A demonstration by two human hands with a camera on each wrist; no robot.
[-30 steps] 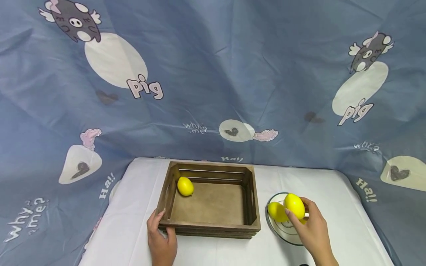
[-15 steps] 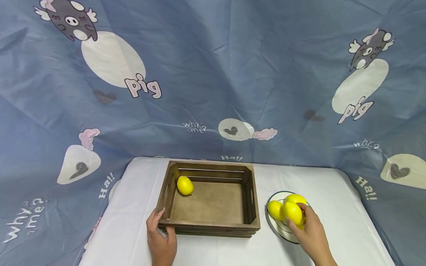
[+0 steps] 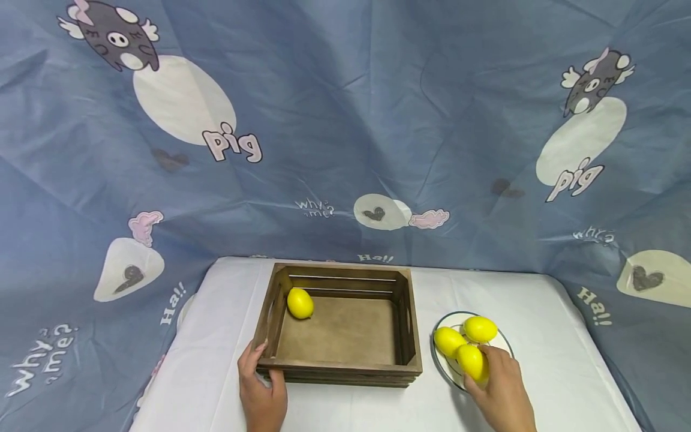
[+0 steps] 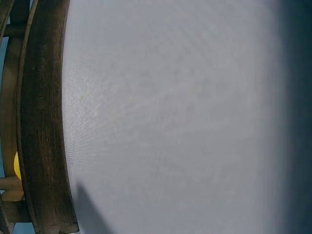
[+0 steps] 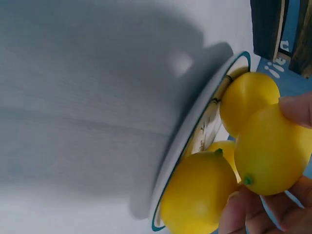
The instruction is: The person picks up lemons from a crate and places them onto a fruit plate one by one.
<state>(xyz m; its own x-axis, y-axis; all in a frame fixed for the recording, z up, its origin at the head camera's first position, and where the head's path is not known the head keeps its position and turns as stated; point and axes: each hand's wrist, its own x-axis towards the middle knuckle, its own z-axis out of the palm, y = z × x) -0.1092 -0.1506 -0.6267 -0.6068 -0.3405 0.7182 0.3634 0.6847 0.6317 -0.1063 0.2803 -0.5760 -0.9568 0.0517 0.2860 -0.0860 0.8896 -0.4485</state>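
My left hand (image 3: 263, 393) grips the front left corner of a brown wooden crate (image 3: 345, 364). Inside the crate, near its left wall, lies one lemon (image 3: 300, 303). To the right, my right hand (image 3: 502, 387) pinches another lemon (image 5: 273, 148) between thumb and fingers, over a white plate with a dark green rim (image 3: 439, 367). Around it on the plate are a left lemon (image 3: 449, 342), a back lemon (image 3: 480, 329) and a near lemon (image 5: 197, 195), which the hand hides in the head view. Whether the pinched lemon touches the others, I cannot tell.
A white cloth (image 3: 324, 414) covers the table under crate and plate. Behind and at both sides hangs a blue sheet (image 3: 324, 150) printed with pigs and words. The crate's right wall (image 3: 412, 318) stands a short way left of the plate.
My right hand has come lower and nearer the plate's front with the lemon, and the back lemon now shows fully. The left hand and the crate stay put.
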